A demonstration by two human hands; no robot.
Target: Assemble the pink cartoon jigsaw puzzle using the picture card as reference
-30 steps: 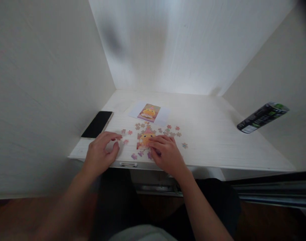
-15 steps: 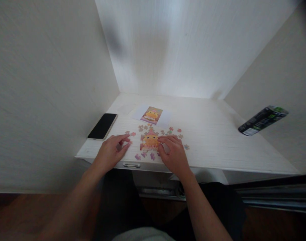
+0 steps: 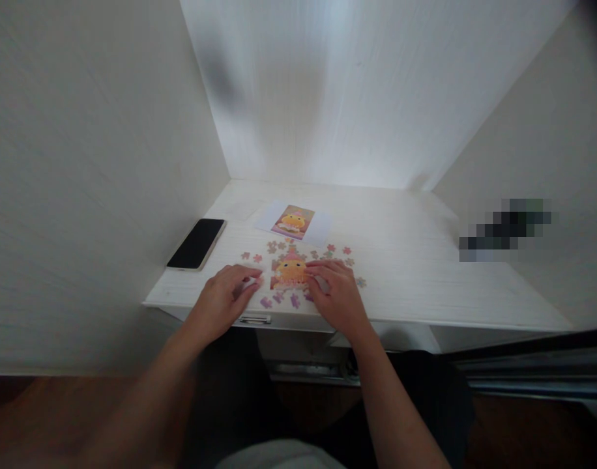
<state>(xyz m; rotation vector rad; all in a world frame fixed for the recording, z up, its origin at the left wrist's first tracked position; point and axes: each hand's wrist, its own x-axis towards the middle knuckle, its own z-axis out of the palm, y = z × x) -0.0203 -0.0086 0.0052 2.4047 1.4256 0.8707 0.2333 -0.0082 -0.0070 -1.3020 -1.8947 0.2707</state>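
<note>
A partly assembled jigsaw puzzle [image 3: 289, 272] lies near the table's front edge, showing a yellow figure with eyes and a pink top. Just left of it, my left hand [image 3: 229, 291] pinches a small puzzle piece [image 3: 261, 279] between thumb and fingertips, partly hidden by them. My right hand [image 3: 336, 291] rests at the puzzle's right edge, its fingers stretched over that side and the thumb apart from them. Several loose purple pieces [image 3: 294, 301] lie in front of the puzzle. More loose pieces [image 3: 331, 248] are scattered behind it and to both sides.
Behind the puzzle, a reference picture [image 3: 292, 221] lies on white paper [image 3: 320, 225]. A smartphone [image 3: 197, 244] with a dark screen is at the left. A pixelated dark object [image 3: 506, 228] stands at the right. Walls enclose the white table [image 3: 416, 273].
My left hand has moved slightly right, toward the puzzle, and its fingertips have closed on a piece. My right hand stays at the puzzle's right edge. The view has shifted slightly.
</note>
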